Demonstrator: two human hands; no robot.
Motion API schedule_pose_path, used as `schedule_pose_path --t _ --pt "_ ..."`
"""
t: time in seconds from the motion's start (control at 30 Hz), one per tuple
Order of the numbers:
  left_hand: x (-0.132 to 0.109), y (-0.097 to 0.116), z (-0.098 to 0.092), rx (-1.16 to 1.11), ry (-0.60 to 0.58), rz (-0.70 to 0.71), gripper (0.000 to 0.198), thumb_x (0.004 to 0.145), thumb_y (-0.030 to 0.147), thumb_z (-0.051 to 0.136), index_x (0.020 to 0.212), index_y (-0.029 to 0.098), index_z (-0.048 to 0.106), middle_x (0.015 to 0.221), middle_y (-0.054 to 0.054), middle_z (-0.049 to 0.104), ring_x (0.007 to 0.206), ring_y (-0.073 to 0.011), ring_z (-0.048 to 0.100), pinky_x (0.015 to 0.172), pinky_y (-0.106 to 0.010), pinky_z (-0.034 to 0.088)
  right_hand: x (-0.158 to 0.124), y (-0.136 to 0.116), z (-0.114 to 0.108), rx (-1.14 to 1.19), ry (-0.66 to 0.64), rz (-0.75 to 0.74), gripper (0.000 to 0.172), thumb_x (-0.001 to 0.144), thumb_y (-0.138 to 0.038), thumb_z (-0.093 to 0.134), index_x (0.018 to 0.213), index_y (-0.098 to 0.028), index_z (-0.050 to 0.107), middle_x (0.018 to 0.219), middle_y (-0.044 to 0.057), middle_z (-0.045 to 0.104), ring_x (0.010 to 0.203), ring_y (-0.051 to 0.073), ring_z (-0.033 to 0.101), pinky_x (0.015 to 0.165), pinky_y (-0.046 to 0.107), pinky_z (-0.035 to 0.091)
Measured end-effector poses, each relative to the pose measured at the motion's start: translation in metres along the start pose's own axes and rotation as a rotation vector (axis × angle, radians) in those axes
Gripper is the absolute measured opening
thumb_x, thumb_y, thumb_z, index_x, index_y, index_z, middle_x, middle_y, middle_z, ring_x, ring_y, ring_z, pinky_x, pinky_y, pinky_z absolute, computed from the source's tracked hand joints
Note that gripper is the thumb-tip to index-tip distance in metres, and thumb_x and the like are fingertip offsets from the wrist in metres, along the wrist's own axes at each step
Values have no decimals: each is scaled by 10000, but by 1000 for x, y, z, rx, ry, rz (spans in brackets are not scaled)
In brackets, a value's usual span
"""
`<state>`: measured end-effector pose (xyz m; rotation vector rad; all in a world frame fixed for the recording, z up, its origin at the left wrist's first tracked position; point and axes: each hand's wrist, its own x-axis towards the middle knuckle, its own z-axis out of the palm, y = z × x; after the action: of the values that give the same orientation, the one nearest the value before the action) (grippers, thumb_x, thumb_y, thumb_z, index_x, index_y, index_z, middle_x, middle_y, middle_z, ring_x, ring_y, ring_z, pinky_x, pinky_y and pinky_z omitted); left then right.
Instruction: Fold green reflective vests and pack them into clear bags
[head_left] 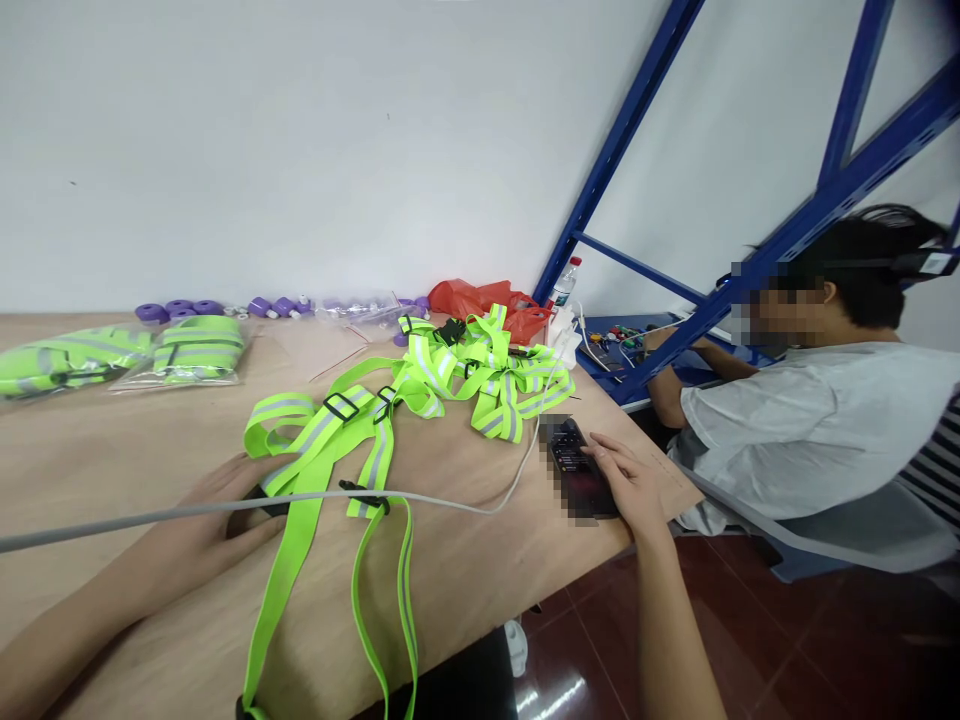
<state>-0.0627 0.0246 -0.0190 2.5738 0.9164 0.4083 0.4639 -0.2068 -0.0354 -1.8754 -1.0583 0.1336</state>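
My left hand (217, 500) rests on the table at the left, its fingers closed round part of a neon-green reflective strap harness (307, 500). A dark piece shows between thumb and fingers, partly hidden. The harness has grey stripes and black buckles, and its straps hang over the table's front edge. On the right, a phone (577, 470) lies on the table with its screen lit. My right hand (626, 480) is over its right side, fingers stretched out and a fingertip touching the screen. More tangled green straps (487, 375) lie in a heap beyond the phone.
Bagged green straps (199, 350) lie at the left. Purple rolls (180, 308) and a red plastic bag (480, 300) line the wall. A white cable (420, 500) crosses the harness. Behind a blue metal frame (622, 110), another person (810, 430) sits at a blue table.
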Motion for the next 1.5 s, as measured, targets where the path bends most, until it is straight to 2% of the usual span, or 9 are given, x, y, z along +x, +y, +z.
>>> schedule_pose_path --t 0.17,0.37,0.6,0.77,0.9,1.0,1.17,1.37,1.5 --pt "-1 2 -3 -8 -3 -11 626 953 536 544 1498 253 418 1515 -86 516 1380 -317 499 1102 -427 465 -1 1 1 -3 -20 -25 459 841 -673 641 882 -261 838 1232 115 729 1205 321 644 1097 504 462" --pt "0 0 -2 -10 -14 2 622 957 505 550 1511 262 400 1516 -83 515 1359 -323 516 1097 -429 465 0 3 0 -24 99 2 475 892 -642 580 939 -240 828 1147 118 758 1141 316 670 1067 518 481" --pt "3 8 -6 -19 -12 4 619 964 526 536 1507 266 394 1503 -89 519 1370 -322 502 1075 -422 481 0 1 1 -36 11 -36 470 868 -657 609 948 -251 831 1222 125 729 1189 319 649 1081 511 468" --pt "1 3 -3 -17 -23 -13 619 960 533 539 1499 262 401 1517 -85 500 1380 -323 489 1080 -409 472 0 2 4 -13 -27 -54 462 843 -678 632 898 -268 835 1244 116 722 1217 316 636 1100 505 453" --pt "-1 -2 -1 -25 -36 -11 610 972 509 539 1513 270 385 1556 -83 463 1391 -312 478 1118 -422 439 1 3 2 -24 70 -19 463 850 -661 626 814 -247 830 1170 126 749 1147 326 671 1073 515 476" --pt "-2 -2 -1 -33 -37 -15 634 969 505 546 1527 253 378 1560 -100 459 1389 -335 477 1112 -439 446 1 2 1 -21 129 2 462 866 -650 606 840 -246 829 1136 117 762 1126 323 680 1055 508 493" --pt "-2 -5 1 -12 -26 1 618 969 499 539 1520 270 377 1555 -89 465 1387 -332 482 1126 -459 432 1 3 2 -43 35 -53 439 846 -640 634 845 -248 832 1182 121 749 1164 325 665 1068 520 476" --pt "-2 -9 4 5 -13 15 598 967 491 529 1513 314 361 1557 -44 468 1374 -295 503 1107 -428 458 0 5 0 -71 252 6 433 888 -567 594 794 -206 813 1028 124 786 1042 308 713 1009 498 518" --pt "-3 -8 3 16 -8 9 595 968 483 522 1518 332 352 1548 -32 482 1368 -292 514 1094 -429 472 -1 3 -1 -31 144 -68 423 878 -584 610 809 -225 824 1113 122 771 1083 304 699 1005 488 519"
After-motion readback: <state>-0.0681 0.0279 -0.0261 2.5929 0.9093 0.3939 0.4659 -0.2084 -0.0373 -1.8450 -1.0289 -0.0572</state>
